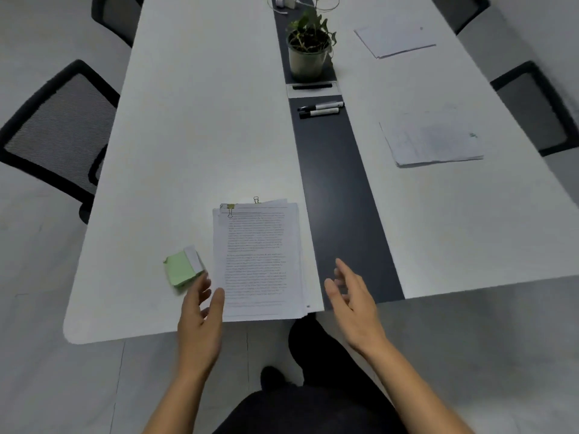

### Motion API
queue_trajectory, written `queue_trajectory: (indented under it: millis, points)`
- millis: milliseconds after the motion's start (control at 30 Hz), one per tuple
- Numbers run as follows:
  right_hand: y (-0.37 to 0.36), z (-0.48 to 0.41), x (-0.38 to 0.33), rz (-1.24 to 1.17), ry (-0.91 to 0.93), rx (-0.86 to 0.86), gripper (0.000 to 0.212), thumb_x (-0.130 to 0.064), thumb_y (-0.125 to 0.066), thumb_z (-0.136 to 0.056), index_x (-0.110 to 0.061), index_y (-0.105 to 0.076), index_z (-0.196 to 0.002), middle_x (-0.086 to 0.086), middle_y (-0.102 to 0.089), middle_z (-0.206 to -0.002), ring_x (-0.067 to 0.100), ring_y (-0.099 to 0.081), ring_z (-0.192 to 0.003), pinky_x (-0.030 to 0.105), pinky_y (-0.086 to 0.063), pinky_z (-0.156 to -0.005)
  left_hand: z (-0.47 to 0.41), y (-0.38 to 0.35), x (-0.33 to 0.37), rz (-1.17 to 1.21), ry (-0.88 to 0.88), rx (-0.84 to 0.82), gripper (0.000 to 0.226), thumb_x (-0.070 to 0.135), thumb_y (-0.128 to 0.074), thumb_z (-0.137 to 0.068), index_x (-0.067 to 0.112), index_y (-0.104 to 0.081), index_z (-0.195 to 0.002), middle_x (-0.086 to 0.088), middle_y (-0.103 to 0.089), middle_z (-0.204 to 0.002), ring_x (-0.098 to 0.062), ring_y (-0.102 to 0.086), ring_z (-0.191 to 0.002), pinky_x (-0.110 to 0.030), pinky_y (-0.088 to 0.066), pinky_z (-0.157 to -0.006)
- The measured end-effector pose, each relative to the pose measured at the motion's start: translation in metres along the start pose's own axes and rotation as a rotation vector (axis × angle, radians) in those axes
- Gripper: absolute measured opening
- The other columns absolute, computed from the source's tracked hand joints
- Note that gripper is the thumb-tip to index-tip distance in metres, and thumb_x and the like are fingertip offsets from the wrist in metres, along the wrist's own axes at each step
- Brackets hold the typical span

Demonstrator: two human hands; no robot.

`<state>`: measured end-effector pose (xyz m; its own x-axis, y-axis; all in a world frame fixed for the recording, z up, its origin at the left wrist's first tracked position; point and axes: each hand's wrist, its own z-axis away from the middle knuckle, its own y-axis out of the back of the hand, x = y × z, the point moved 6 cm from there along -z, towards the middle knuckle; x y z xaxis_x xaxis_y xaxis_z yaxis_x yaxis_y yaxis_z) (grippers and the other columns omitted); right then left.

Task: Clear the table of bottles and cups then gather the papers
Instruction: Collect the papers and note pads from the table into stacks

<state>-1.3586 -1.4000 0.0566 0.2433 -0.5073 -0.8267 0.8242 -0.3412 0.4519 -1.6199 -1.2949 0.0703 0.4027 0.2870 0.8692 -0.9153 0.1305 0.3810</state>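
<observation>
Hands: our left hand (200, 311) and right hand (354, 302) hover on either side of the clipped stack (260, 261), fingers spread and loose, gripping nothing. The left thumb overlaps the stack's near left corner, though we cannot tell whether it touches. The right hand hangs just right of the stack, clear of it.
Counter: the long white counter (203, 120), with a dark strip down its middle, runs away beyond the clipped stack. We see no bottle or cup anywhere on it.
Clipped stack: printed pages lie flat, fairly squared up, with their near edge about at the counter's rim.
Loose pile: a thick, slightly fanned pile (432, 142) lies beyond the clipped stack and to its right, well apart.
Far sheets: a thinner set (394, 40) lies further beyond the stack, also to its right.
Potted plant: the potted plant (308, 54) stands upright, well beyond the stack.
Green note pad: the green note pad (181, 270) sits just left of the stack.
Markers: two markers (321, 108) lie between the stack and the plant.
Binder clips: two binder clips (230, 208) grip the stack's far edge.
Done: we judge the bottles and cups cleared, as far as the view shows.
Left: we judge the loose pile and far sheets still to be gathered to the clipped stack.
</observation>
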Motion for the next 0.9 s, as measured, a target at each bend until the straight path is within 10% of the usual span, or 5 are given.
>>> queue_trajectory:
  millis: [133, 467, 567, 900]
  points:
    - [0.058, 0.052, 0.022, -0.260, -0.035, 0.180, 0.050, -0.040, -0.057, -0.095, -0.032, -0.046, -0.144, -0.015, -0.058, -0.131, -0.002, -0.057, -0.118, 0.011, -0.046, -0.091, 0.036, -0.018, 0.013, 0.139, -0.015, -0.059, 0.036, 0.022, -0.059, -0.097, 0.032, -0.054, -0.131, 0.009, -0.064, -0.122, 0.000, -0.058, -0.113, -0.026, -0.045, -0.096]
    - [0.225, 0.133, 0.080, -0.486, -0.073, 0.525, 0.052, -0.036, -0.062, -0.084, -0.033, -0.051, -0.135, -0.011, -0.062, -0.128, -0.001, -0.060, -0.115, 0.027, -0.050, -0.100, 0.118, -0.148, 0.113, 0.221, -0.188, -0.283, 0.040, 0.010, -0.061, -0.095, 0.024, -0.056, -0.132, 0.003, -0.066, -0.120, -0.009, -0.062, -0.112, -0.039, -0.049, -0.100]
    - [0.289, 0.148, 0.109, -0.500, -0.032, 0.625, 0.048, -0.033, -0.061, -0.085, -0.034, -0.051, -0.132, -0.010, -0.061, -0.130, -0.003, -0.060, -0.114, 0.008, -0.047, -0.089, 0.155, -0.215, 0.150, 0.201, -0.292, -0.369, 0.040, 0.011, -0.060, -0.095, 0.027, -0.055, -0.132, 0.004, -0.066, -0.121, -0.010, -0.062, -0.113, -0.033, -0.049, -0.096]
    - [0.540, 0.181, 0.257, -0.488, -0.036, 0.786, 0.046, -0.021, -0.066, -0.091, -0.035, -0.051, -0.132, -0.013, -0.061, -0.128, -0.003, -0.058, -0.116, 0.008, -0.047, -0.085, 0.325, -0.494, 0.215, 0.129, -0.449, -0.578, 0.041, 0.025, -0.064, -0.090, 0.040, -0.053, -0.126, 0.012, -0.064, -0.120, -0.007, -0.061, -0.113, -0.026, -0.047, -0.090]
